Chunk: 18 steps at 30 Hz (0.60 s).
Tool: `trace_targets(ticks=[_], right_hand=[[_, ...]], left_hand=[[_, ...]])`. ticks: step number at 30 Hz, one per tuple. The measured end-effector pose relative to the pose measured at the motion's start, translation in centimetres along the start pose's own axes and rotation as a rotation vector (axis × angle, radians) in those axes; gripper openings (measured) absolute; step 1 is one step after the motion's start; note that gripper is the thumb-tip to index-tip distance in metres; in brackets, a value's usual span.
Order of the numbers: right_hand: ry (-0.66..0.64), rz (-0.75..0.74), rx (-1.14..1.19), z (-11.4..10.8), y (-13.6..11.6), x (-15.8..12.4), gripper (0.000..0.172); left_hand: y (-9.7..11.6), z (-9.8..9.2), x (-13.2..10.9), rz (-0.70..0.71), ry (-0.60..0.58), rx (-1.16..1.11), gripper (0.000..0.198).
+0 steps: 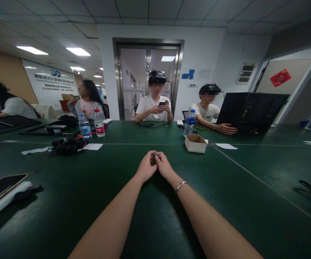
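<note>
Fingers (pixel 163 158) of the left hand (pixel 145 168) and right hand (pixel 167 169) are closed around a small dark thing (pixel 153 159) over the green table (pixel 155 223). A wall sign (pixel 53 82) has a blue wave and blurry Chinese writing, red paper (pixel 280 77) has some too, but the red bottle label's (pixel 99 127) words are too small to read.

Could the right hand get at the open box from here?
Probably yes: nothing stands between the right hand and the box, though that hand seems busy with a small dark thing.
</note>
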State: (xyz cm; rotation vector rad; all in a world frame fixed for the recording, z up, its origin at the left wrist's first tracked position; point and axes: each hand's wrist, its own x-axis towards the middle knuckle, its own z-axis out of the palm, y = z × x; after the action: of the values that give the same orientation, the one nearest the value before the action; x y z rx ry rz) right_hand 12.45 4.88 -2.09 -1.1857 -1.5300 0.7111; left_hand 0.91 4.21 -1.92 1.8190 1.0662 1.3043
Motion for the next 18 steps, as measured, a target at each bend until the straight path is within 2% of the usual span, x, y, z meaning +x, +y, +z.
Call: trace_targets(ticks=[4, 9, 14, 18], right_hand=[[-0.034, -0.019, 0.081, -0.2, 0.2, 0.0, 0.016], [-0.090, -0.042, 0.057, -0.4, 0.0, -0.3, 0.018], [-0.113, -0.051, -0.001, -0.1, -0.1, -0.3, 0.020], [-0.071, 0.074, 0.072, -0.1, 0.1, -0.2, 0.030]], left_hand=[[0.2, -0.2, 0.2, 0.018, -0.006, -0.078, 0.044], [0.7, -0.8, 0.3, -0.101, -0.034, -0.254, 0.022], [0.6, -1.2, 0.5, -0.136, 0.063, -0.276, 0.009], [0.2, -1.5, 0.6, -0.224, 0.160, -0.303, 0.015]])
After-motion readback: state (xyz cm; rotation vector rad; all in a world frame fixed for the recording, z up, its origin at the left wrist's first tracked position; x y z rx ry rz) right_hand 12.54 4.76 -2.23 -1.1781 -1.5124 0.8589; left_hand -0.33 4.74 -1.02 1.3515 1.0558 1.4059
